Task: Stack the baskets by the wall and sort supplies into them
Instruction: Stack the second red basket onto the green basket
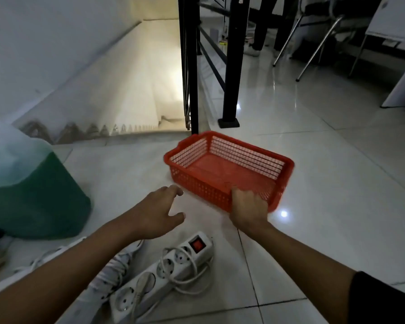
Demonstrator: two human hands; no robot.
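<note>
A shallow red plastic mesh basket [222, 167] sits tilted just above the white tiled floor, in front of the black stair railing. My right hand [249, 209] grips its near long rim, fingers curled over the edge. To the left of the basket my left hand [158, 210] hovers with spread fingers, a short gap from the basket's near left corner, holding nothing. The basket is empty.
A white power strip [164, 270] with a red switch and coiled cable lies under my arms. A large jug of green liquid [26, 183] stands at left. A staircase drops behind the black railing posts [230, 66]. A person's legs, chair legs and a white table are at far right.
</note>
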